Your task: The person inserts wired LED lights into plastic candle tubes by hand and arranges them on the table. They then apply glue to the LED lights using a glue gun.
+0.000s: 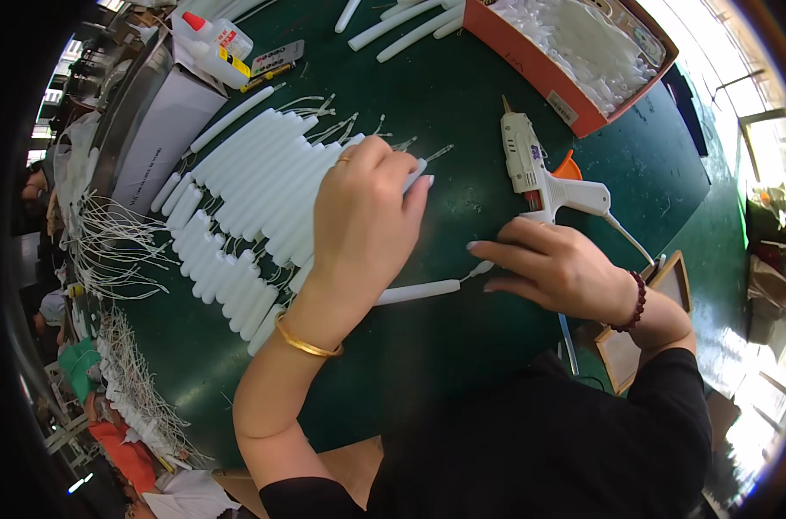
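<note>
My left hand [367,208] is closed over the right end of a row of white tubes [263,186]. The end of one white tube [416,173] sticks out between its thumb and fingers. Below it, another white tube [423,292] lies with a thin wire running from its right end to a small white bulb [481,270]. My right hand [561,268] is beside that bulb, with thumb and forefinger apart on either side of it. Just above the right hand lies a white hot glue gun [524,156] with an orange trigger.
A red box [574,60] of small clear-white parts stands at the far right. Glue bottles [220,52] are by a cardboard box [163,130] at the far left. Bundled white wires [120,251] hang along the left edge. A wooden frame [618,359] lies under my right forearm.
</note>
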Demonstrator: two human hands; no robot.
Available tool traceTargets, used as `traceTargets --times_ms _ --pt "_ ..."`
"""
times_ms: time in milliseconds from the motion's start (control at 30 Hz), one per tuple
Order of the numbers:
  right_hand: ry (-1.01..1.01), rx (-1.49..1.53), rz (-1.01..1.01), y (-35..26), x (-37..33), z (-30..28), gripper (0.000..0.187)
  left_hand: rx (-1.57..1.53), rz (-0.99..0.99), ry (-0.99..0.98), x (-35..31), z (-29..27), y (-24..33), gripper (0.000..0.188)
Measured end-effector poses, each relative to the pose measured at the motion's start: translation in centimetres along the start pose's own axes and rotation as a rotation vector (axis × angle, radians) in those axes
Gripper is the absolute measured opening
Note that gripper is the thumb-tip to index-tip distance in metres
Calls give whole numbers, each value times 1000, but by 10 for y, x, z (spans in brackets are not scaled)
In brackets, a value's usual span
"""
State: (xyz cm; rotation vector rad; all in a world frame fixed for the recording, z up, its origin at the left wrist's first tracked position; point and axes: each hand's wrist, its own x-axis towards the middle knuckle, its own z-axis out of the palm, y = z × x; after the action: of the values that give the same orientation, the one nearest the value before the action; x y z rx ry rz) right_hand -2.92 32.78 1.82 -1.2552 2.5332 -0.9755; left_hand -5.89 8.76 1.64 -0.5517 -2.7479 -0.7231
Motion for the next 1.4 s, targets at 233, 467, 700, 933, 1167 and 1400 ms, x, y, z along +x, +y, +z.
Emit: traceTargets --times_ms 233,467,700,933,1167,1400 --pt "78 -447 364 33 -27 -44 72 47 22 -19 5 23 -3 16" --pt "61 -372 374 55 -15 -34 66 -338 -231 -58 -2 7 13 12" --pt "292 -385 2 63 -10 -18 44 -614 -307 43 -8 16 10 13" --pt "291 -363 -192 69 -14 -14 39 -604 -270 46 -8 20 11 8" --pt "277 -333 -212 68 -19 -13 29 -710 -430 135 -6 11 14 9" --pt "216 -365 -208 68 -19 -13 29 -744 -434 116 -8 11 12 11"
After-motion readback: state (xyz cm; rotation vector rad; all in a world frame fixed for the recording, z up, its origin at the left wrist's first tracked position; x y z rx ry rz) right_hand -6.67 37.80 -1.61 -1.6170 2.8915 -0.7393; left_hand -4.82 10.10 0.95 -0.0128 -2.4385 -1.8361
